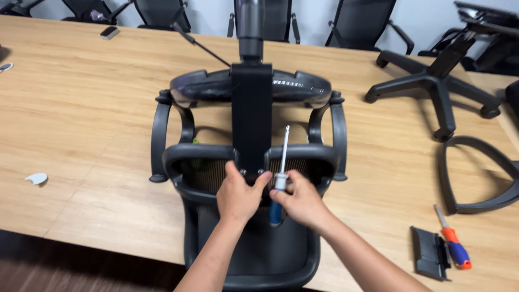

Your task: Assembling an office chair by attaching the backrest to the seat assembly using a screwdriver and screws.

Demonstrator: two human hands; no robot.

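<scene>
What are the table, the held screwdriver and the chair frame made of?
Table: wood or wood-look laminate, matte, visible grain. Screwdriver: shiny metal shaft, blue and white handle, probably plastic. Chair frame: black, smooth, slightly glossy, likely moulded plastic.

Two bare forearms in view, entering from the bottom edge. Left hand (238, 197) and right hand (301, 203): no gloves, no rings, no watch or wristband. No sleeves visible up to the frame edge. Nails short, unpainted. Nothing else of the person is in shot.
</scene>
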